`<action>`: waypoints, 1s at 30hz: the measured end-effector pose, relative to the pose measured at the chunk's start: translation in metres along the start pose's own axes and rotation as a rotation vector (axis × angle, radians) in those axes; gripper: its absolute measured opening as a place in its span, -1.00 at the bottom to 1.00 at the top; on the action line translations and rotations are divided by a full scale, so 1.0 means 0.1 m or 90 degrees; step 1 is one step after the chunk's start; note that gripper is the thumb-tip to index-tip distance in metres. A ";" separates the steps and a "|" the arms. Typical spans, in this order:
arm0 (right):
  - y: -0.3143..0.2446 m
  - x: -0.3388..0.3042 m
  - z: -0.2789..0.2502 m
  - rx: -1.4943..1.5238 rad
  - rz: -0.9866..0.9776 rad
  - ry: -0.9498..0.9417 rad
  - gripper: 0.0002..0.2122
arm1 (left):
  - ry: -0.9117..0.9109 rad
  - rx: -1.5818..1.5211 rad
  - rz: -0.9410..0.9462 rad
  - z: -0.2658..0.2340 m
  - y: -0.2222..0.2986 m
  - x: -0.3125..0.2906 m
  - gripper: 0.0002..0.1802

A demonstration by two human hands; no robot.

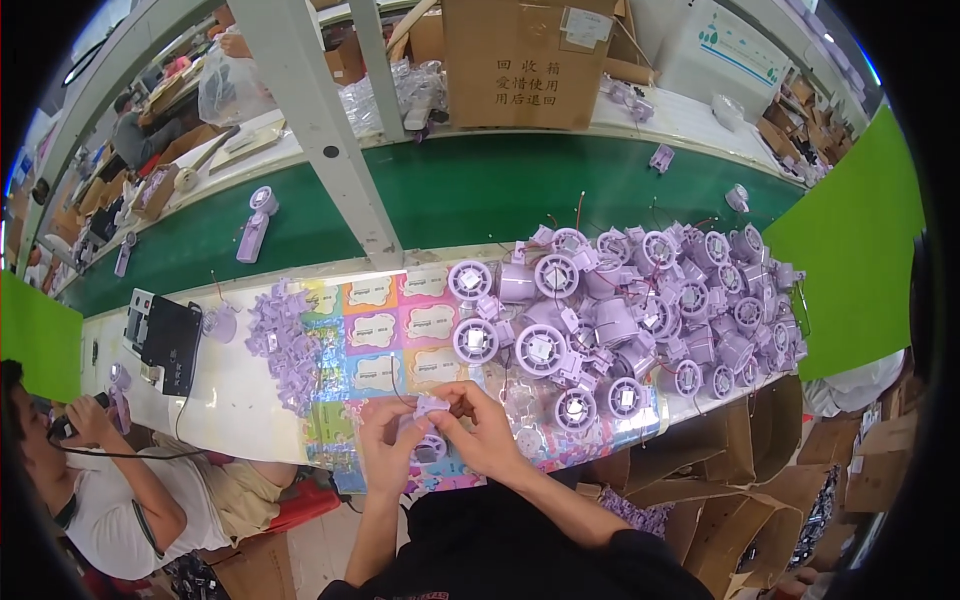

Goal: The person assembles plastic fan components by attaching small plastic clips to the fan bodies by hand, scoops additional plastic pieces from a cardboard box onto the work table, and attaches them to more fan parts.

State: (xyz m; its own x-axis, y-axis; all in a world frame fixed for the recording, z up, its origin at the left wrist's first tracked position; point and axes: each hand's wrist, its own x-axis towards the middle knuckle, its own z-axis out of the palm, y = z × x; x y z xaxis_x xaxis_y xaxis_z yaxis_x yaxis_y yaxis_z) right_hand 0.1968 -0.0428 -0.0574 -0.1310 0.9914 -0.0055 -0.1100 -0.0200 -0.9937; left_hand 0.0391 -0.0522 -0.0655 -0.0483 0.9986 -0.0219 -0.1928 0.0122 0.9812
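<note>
Near the table's front edge, my left hand (385, 447) and my right hand (483, 432) meet, fingers pinched on a small lilac plastic piece (431, 405). Just beneath it, between my hands, is a round lilac fan housing (430, 450), partly covered by my fingers; I cannot tell whether the two are joined. A thin wire rises beside my left fingers. To the right lies a big heap of similar round lilac fan housings (541, 349) with wires and small attached pieces. On the left is a pile of small lilac plastic parts (288, 345).
Colourful printed sheets (373, 331) cover the table's middle. A black device (168, 345) stands at left, near a seated co-worker (130, 480). Behind runs a green conveyor belt (470, 190) carrying a handheld lilac fan (256, 225). Cardboard boxes (720, 455) stand below right.
</note>
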 end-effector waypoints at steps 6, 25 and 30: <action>-0.19 -0.02 -0.09 -0.036 0.009 -0.090 -0.66 | 0.003 -0.028 0.063 -0.09 -0.05 -0.04 -0.85; -0.09 0.07 -0.23 0.083 0.122 -0.153 -0.70 | 0.003 -0.127 -0.078 -0.09 -0.02 0.04 -0.92; 0.12 0.02 -0.14 -0.010 0.144 -0.114 -0.78 | 0.031 -0.100 -0.163 -0.09 -0.04 0.03 -0.93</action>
State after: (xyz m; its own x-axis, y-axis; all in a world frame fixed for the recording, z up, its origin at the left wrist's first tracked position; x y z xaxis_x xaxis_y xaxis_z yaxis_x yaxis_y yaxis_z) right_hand 0.2094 -0.0393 -0.0711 -0.3222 0.9234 -0.2089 -0.0431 -0.2347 -0.9711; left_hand 0.0313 -0.0496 -0.0711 -0.0247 0.9602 -0.2783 -0.3542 0.2520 0.9006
